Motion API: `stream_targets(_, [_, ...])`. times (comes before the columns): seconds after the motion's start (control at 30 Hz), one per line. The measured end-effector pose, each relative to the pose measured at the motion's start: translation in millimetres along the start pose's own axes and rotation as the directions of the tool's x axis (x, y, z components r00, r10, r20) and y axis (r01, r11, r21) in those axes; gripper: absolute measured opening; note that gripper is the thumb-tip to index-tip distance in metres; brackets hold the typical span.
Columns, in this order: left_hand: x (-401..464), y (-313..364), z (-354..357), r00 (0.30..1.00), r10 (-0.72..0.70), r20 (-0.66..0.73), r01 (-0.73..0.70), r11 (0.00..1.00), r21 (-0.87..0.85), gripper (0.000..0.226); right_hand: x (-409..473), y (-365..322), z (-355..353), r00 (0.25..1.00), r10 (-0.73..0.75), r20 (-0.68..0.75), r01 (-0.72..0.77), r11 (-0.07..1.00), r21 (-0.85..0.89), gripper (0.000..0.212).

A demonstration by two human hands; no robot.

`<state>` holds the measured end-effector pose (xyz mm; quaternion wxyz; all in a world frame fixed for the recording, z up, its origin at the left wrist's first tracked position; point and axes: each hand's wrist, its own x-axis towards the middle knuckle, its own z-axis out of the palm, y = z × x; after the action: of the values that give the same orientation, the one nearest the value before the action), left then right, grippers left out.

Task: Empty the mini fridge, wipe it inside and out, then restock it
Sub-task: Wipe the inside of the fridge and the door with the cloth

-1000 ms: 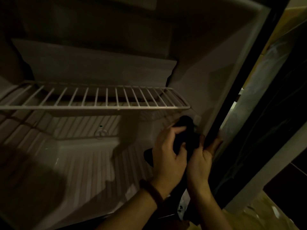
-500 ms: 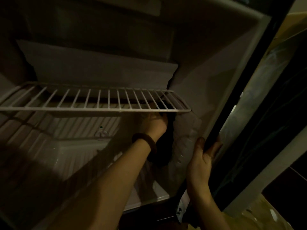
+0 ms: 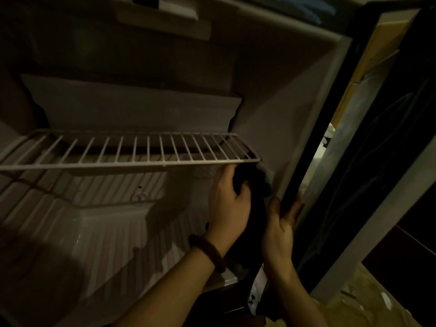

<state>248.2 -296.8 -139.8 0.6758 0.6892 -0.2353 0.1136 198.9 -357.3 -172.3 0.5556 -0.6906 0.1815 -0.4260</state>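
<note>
Nearest, the left hand (image 3: 230, 204), a brown band (image 3: 207, 254) on its wrist, has its fingers curled round a dark cloth (image 3: 251, 185) held against the right inner wall just under the white wire shelf (image 3: 132, 159). Just beside it, the right hand (image 3: 282, 223) grips the black front edge of the mini fridge (image 3: 304, 147), thumb inside. Beyond lie the ribbed white floor and back wall.

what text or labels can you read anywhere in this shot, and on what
None can be read.
Embossed round mark on the fridge's back wall: too dim to make out.
White sticker on the fridge's lower front edge, below the hands: dark marks, too small and blurred to read.
</note>
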Motion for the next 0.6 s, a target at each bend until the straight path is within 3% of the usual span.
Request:
stream_targets(0.13, [14, 9, 7, 0.989, -0.114, -0.099, 0.114, 0.993, -0.001, 0.026, 0, 2, -2, 0.999, -0.024, -0.029, 0.022, 0.998, -0.053, 0.043])
stream_targets(0.27, [19, 11, 9, 0.985, -0.101, -0.137, 0.107, 0.994, 0.036, 0.028, 1, 6, -1, 0.999, -0.035, -0.02, 0.033, 0.997, -0.064, 0.041])
stream_targets(0.4, [27, 17, 8, 0.98, -0.133, -0.146, 0.137, 0.99, 0.023, 0.027, 3, 13, 1, 0.999, -0.014, -0.037, 0.011, 0.997, -0.078, 0.043])
stream_targets(0.6, [53, 10, 3, 0.943, -0.314, -0.113, 0.307, 0.949, -0.079, 0.023, 4, 16, 5, 0.998, -0.005, -0.068, -0.003, 0.992, -0.122, 0.057])
